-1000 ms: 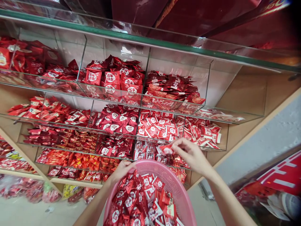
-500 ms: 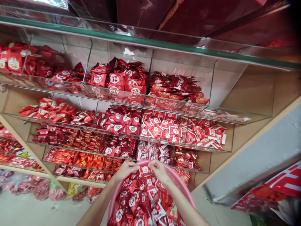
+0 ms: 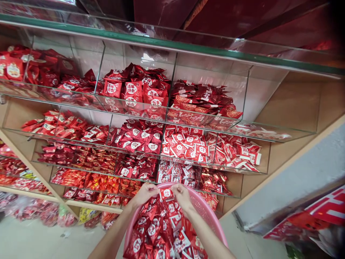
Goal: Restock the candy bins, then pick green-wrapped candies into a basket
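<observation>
A small red candy packet (image 3: 166, 193) with a white printed label is stretched between my two hands at the far side of a pink plastic basket (image 3: 219, 230). My left hand (image 3: 147, 194) pinches its left end, and my right hand (image 3: 182, 196) pinches the right end. Below them the basket holds a heap of red wrapped candies (image 3: 153, 228), some with round white labels, others red and white. Both forearms reach over the heap and cover parts of it.
Before me stands a wooden rack with glass shelves (image 3: 134, 113), divided into compartments of red candy packets (image 3: 185, 145). Dark red boxes (image 3: 229, 21) sit on top. Plastic bags of candy (image 3: 48, 212) lie on the floor at left. A grey wall (image 3: 291, 172) rises at right.
The packet between my hands now faces up more fully. My right hand has shifted very slightly right, and the view has moved a little. Both hands keep their pinch.
</observation>
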`<state>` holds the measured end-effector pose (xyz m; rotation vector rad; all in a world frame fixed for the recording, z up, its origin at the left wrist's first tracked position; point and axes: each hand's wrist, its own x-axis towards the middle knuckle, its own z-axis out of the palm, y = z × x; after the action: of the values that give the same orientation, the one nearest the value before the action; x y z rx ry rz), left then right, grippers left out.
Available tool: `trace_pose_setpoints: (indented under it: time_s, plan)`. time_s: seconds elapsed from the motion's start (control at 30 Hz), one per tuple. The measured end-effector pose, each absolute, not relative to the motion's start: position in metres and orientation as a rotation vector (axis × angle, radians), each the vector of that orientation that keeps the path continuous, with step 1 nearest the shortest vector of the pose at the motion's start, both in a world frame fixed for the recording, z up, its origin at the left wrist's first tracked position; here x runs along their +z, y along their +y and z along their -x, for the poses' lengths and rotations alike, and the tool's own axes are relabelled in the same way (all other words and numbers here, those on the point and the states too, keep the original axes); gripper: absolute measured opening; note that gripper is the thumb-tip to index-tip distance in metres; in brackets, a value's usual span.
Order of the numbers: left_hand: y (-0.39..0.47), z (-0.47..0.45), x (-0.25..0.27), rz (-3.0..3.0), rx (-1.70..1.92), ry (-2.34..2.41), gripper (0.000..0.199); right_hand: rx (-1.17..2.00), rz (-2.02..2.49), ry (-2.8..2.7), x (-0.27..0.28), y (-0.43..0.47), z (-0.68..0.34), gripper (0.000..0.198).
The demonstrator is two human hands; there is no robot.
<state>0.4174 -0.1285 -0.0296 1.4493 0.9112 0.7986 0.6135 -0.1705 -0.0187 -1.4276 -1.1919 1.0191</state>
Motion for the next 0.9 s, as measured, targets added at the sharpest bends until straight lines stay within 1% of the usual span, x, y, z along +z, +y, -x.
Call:
trace_pose_setpoints:
  time_s: [0.2, 0.4, 0.53, 0.67, 0.77, 0.9]
  plan:
    - [-0.129, -0.416, -0.030, -1.490, 0.778, 0.971, 0.041, 0.899, 1.537, -1.207, -0.029, -0.172, -0.642, 0.025]
    - [-0.125, -0.416, -0.034, -1.493, 0.773, 0.961, 0.042, 0.767, 1.660, -1.306, -0.042, -0.181, -0.642, 0.023]
    - [-0.126, -0.416, -0.031, -1.502, 0.786, 0.964, 0.043, 0.624, 1.771, -1.407, -0.034, -0.189, -0.639, 0.016]
    - [-0.126, -0.415, -0.031, -1.534, 0.783, 0.972, 0.043, 0.409, 1.858, -1.621, 0.005, -0.196, -0.637, 0.018]
    - [-0.125, -0.414, -0.035, -1.536, 0.781, 0.966, 0.043, 0.344, 1.687, -1.698, 0.051, -0.199, -0.634, 0.021]
    - [-0.124, -0.414, -0.039, -1.515, 0.773, 0.965, 0.044, 0.131, 1.452, -1.713, 0.113, -0.194, -0.633, 0.023]
